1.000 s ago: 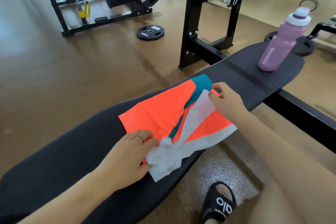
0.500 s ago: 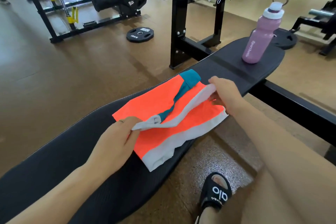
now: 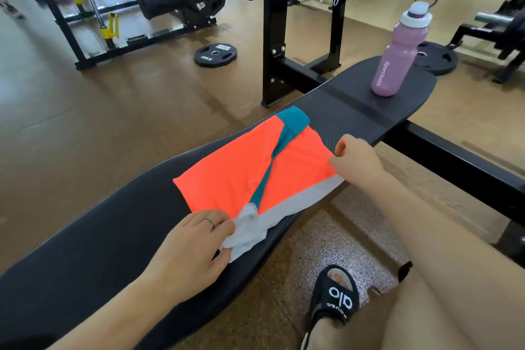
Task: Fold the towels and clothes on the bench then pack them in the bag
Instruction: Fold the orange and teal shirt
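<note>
So the neon-orange shorts with the teal stripe and white hem (image 3: 255, 176) are lying flat on the black padded surface (image 3: 113, 236), pretty much dead centre of the view. Left hand (image 3: 193, 247), at about 7 o'clock from the shorts, is pinching the bunched white corner of the hem. Right hand (image 3: 355, 162), over at 3 o'clock, has its fingers curled and pinching the orange edge. A pink plastic sports bottle with a white cap (image 3: 400, 51) stands upright way up the surface at 1 o'clock, well apart from the shorts. Black 10kg weight plate (image 3: 215, 54) sits on the floor at 11 o'clock.
</note>
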`<state>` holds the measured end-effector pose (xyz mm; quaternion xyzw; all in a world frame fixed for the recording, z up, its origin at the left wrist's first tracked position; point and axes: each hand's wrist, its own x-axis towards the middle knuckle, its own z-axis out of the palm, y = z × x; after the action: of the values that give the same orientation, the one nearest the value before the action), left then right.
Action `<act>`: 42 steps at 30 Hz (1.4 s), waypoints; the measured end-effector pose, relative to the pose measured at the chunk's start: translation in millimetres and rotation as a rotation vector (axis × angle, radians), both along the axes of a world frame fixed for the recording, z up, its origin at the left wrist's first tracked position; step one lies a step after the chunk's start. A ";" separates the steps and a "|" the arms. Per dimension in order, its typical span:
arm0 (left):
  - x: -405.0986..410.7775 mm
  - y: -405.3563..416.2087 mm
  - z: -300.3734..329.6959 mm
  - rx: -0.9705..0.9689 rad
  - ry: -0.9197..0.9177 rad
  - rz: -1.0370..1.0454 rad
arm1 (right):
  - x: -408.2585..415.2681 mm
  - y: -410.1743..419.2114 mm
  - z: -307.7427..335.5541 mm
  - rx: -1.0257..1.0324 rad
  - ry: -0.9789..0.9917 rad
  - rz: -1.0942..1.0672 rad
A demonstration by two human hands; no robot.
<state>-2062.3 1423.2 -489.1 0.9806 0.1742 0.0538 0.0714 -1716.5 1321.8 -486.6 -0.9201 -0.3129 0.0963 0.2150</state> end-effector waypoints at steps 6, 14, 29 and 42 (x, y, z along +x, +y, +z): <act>0.0 -2.0 9.0 0.006 -0.019 -0.004 | -10.0 37.5 -4.3 0.302 0.367 -0.069; -1.1 4.0 23.2 -0.065 -0.074 0.112 | -16.0 82.2 -5.4 0.641 0.854 -0.243; 1.3 14.3 25.8 0.133 -0.122 -0.215 | 7.6 77.9 17.0 0.616 0.458 -0.275; 2.1 -5.8 11.5 -0.046 -0.001 -0.044 | 2.1 47.9 -4.2 0.312 0.394 -0.187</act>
<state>-2060.2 1417.4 -477.7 0.9824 0.1535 0.0485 0.0949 -1714.4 1369.7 -490.8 -0.8643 -0.1895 0.2038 0.4189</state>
